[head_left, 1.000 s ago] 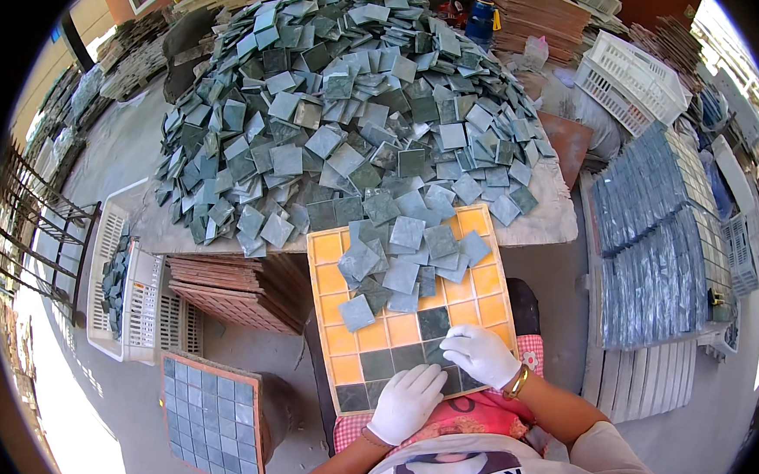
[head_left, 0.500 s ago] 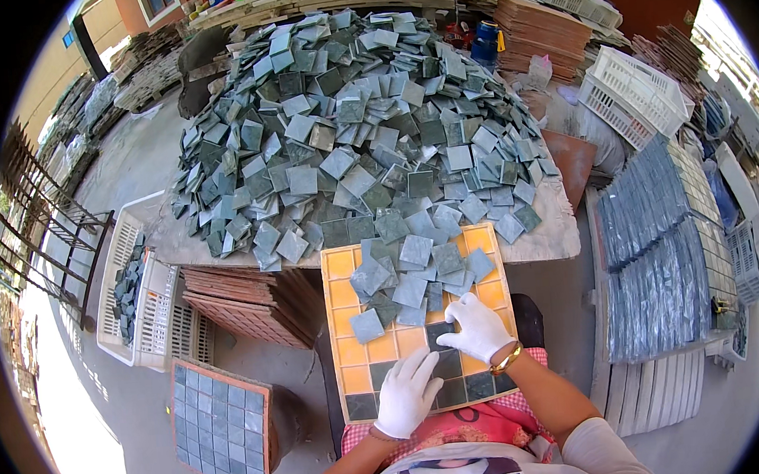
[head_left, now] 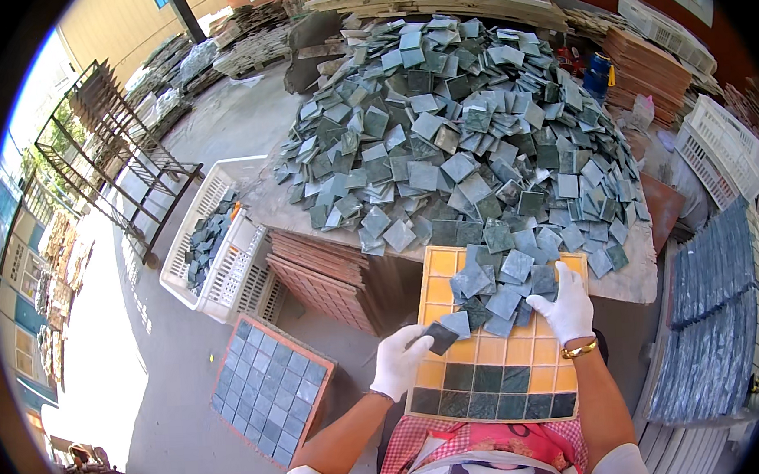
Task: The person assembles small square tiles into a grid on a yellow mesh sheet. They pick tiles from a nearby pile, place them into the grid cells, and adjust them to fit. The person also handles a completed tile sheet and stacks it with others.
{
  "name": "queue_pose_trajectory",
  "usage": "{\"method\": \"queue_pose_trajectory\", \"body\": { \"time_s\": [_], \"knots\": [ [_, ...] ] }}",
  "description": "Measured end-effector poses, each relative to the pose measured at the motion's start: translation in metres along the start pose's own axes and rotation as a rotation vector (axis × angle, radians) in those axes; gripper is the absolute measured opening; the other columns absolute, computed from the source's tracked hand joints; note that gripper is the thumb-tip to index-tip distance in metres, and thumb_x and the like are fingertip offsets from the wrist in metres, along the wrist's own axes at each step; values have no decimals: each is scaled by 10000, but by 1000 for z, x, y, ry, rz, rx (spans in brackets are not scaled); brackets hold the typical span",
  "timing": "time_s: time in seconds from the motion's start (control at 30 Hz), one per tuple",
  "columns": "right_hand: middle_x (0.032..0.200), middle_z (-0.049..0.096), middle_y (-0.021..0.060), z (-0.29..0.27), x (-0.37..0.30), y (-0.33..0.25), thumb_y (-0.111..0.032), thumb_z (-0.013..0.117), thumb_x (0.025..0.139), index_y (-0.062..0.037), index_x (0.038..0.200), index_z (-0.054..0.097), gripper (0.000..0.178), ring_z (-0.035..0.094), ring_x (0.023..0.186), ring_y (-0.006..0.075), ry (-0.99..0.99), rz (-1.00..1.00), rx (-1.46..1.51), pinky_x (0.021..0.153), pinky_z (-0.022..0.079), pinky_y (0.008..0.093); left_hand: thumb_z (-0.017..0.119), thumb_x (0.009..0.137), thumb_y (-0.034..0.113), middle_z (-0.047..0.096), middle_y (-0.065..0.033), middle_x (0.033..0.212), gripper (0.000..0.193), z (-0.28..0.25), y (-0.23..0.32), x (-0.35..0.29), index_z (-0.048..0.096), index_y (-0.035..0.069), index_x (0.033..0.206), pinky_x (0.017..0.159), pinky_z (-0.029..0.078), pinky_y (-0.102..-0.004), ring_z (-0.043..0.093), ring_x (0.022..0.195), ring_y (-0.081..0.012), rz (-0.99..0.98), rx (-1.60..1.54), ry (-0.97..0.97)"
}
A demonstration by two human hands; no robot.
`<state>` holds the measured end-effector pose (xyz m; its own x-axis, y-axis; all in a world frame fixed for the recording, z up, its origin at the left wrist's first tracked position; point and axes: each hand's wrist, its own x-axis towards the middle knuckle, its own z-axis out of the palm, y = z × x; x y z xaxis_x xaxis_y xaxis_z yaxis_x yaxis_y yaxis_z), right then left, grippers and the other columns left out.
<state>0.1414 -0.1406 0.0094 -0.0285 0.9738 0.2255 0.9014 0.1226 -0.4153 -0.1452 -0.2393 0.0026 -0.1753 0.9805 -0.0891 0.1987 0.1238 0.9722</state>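
Note:
My left hand (head_left: pixel 398 361), in a white glove, pinches a dark square stone tile (head_left: pixel 440 337) at the left edge of a yellow gridded tray (head_left: pixel 439 290). My right hand (head_left: pixel 566 309), also gloved, is at the tray's upper right, thumb and fingers spread beside a heap of loose grey-green tiles (head_left: pixel 505 300). Whether its fingertips touch one of them I cannot tell. Dark tiles (head_left: pixel 484 405) fill the tray's nearest row, and several more sit in the row above. The tray leans from my lap toward the table.
A large pile of tiles (head_left: pixel 468 119) covers most of the table (head_left: pixel 626 284). To the left stand a white crate (head_left: pixel 225 277) of tiles, stacked reddish boards (head_left: pixel 321 280) and a tile-filled panel (head_left: pixel 271 387). Wrapped tile stacks (head_left: pixel 706 321) are at the right.
The view has turned left, shifting the scene rightward. My left hand has moved off the set tiles and now holds a dark tile. My right hand has moved up to the loose heap.

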Motion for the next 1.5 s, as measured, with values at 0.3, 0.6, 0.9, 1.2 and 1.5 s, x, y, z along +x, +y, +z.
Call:
{"method": "queue_pose_trajectory", "body": {
  "time_s": [0.3, 0.6, 0.9, 1.2, 1.5],
  "knots": [
    [889, 618, 186, 23, 15, 37, -223, 624, 857, -61, 1086, 598, 281, 608, 832, 362, 162, -180, 251, 753, 500, 432, 580, 948, 244, 543, -7, 882, 387, -364, 24, 89, 520, 34, 1267, 643, 460, -240, 541, 741, -85, 220, -147, 835],
    [782, 605, 38, -42, -18, 22, -145, 576, 890, 12, 1075, 633, 249, 585, 647, 109, -287, 360, 998, 620, 498, 268, 517, 925, 107, 634, -44, 956, 235, -150, -19, 30, 659, -12, 1071, 683, 484, -239, 578, 764, -98, -37, -171, 465],
    [921, 617, 123, 1, -50, 14, -135, 602, 869, -89, 1085, 651, 227, 624, 847, 297, -311, -312, 317, 729, 505, 378, 593, 836, 50, 674, -165, 991, 191, 13, -17, -30, 664, -29, 995, 819, 501, -303, 655, 928, -244, 156, 107, 81],
    [917, 576, 99, 3, -44, 12, -112, 604, 860, -116, 1067, 663, 216, 600, 827, 279, -337, -410, 114, 699, 491, 380, 649, 800, 84, 654, -126, 1013, 239, 88, 10, -22, 649, 50, 1037, 793, 502, -389, 624, 906, -327, 561, 472, -191],
    [874, 609, 93, 10, -48, 14, -166, 571, 867, -83, 1030, 644, 196, 625, 834, 288, -348, -455, 74, 710, 506, 392, 638, 803, 84, 588, -111, 1118, 401, 123, 12, 9, 564, 63, 1196, 808, 490, -418, 583, 957, -327, 580, 605, -258]
  ]
}}
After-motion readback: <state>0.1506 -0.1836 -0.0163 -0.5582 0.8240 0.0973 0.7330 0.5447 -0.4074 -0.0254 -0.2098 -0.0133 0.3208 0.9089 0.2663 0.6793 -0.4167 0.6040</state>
